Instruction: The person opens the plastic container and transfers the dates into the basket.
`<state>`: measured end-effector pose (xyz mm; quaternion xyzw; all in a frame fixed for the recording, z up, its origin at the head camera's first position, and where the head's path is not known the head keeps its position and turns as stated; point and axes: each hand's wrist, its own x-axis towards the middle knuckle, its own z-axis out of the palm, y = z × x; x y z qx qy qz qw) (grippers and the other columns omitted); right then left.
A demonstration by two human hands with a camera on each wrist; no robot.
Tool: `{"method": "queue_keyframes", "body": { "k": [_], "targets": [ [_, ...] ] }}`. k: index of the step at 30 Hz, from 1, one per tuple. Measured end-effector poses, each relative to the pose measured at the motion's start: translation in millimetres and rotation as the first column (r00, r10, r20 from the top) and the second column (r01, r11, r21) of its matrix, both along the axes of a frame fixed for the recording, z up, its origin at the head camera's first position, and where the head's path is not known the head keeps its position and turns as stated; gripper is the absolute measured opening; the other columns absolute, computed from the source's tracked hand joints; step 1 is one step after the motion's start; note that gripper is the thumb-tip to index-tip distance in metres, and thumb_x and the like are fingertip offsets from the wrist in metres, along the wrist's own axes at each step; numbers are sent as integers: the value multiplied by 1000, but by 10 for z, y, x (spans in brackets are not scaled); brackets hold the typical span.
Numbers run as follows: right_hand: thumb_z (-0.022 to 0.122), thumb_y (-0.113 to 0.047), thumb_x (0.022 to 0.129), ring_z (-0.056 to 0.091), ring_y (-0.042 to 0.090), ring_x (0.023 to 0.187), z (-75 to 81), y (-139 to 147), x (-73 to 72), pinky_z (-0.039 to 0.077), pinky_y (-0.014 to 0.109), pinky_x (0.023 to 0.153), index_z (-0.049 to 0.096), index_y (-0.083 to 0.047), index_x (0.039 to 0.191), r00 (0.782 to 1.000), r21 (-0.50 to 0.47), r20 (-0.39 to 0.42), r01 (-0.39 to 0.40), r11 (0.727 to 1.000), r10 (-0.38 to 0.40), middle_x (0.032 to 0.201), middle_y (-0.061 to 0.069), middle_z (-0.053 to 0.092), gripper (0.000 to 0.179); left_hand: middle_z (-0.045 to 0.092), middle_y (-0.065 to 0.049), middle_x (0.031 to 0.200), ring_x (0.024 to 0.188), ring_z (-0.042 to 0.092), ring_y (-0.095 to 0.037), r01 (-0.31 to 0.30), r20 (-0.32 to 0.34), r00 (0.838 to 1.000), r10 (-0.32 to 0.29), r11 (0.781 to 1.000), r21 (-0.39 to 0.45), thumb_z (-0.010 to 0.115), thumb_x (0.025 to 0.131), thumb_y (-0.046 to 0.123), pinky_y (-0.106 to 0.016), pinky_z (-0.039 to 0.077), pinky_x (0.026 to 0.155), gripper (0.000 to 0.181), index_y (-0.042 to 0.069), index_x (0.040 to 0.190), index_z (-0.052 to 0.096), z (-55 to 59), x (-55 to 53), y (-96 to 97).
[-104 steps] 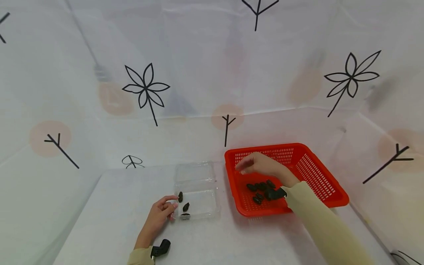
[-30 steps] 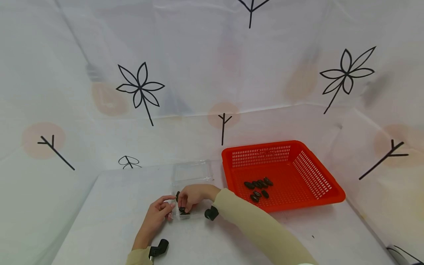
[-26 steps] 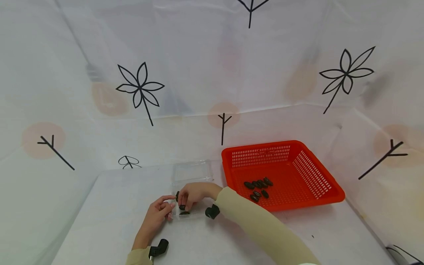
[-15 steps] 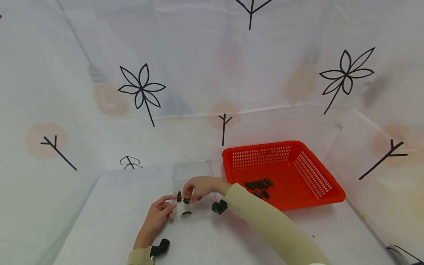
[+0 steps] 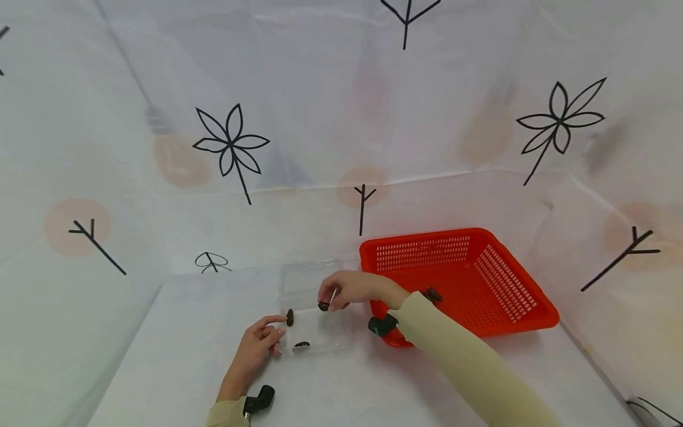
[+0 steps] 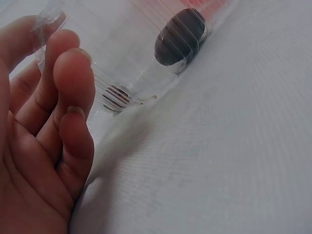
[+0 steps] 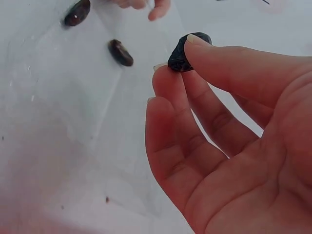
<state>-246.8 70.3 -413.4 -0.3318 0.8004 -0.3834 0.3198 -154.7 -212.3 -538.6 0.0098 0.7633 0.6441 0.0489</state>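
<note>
A clear plastic box (image 5: 333,339) with its lid (image 5: 293,279) folded back lies on the table. Inside are two dark, shiny dates, one by the left wall (image 5: 290,318) and one near the front wall (image 5: 302,345). My left hand (image 5: 256,351) holds the box's left wall, index finger hooked over it and other fingers outside. Above the box's back right part, my right hand (image 5: 349,289) pinches a wrinkled dark date (image 7: 183,56) between thumb and fingertips. To the right stands a red basket (image 5: 512,261); some dates (image 5: 433,295) show in it, and my right arm hides the others.
The red basket's near left corner stands close to the box, under my right forearm. A white cloth with printed flowers and twigs (image 5: 232,142) rises behind and at both sides of the table (image 5: 176,356).
My right hand came from over the basket down into the box, gripped a date there and lifted it back and to the right. My left hand stays at the box's left wall.
</note>
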Motion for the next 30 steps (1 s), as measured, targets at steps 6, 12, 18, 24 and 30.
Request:
{"method": "queue_keyframes", "body": {
  "k": [6,12,18,24,30],
  "targets": [
    [70,-9,92,64,19,95,114,342,27,53,36,81,69,-16,108,995,-43,-36,88,995,-90,102,-1,68,18,55,-4,68,59,54,-16,-12,12,1000,12,1000,-7,69,95,15,-28,47,60,32,2,124,63,18,7,16],
    [68,-7,92,64,25,97,174,670,25,52,40,84,69,-16,109,987,-72,-84,133,988,-139,102,0,69,19,55,-4,68,59,53,-17,-5,26,1000,6,1000,-5,69,95,14,-27,47,61,33,2,126,62,16,8,20],
    [73,-14,90,59,25,99,148,990,21,52,40,83,69,-21,109,967,-29,-105,232,972,-233,104,-1,66,20,55,-3,67,58,53,-15,0,11,1000,1,1000,-9,68,95,13,-27,47,60,34,1,127,61,17,8,10],
    [72,-12,91,59,26,99,104,1292,30,52,42,85,69,-17,112,955,-33,-89,282,959,-284,106,3,66,21,55,-4,67,59,53,-16,-1,12,1000,1,1000,-10,69,95,14,-27,47,61,33,3,125,63,5,2,-3],
    [68,-10,93,61,26,101,48,1590,30,51,45,90,68,-10,115,945,-16,-54,322,947,-322,109,5,66,22,55,-6,68,59,53,-17,-6,19,1000,6,1000,2,69,94,14,-27,47,61,31,5,123,64,-3,-3,-2]
  ]
}}
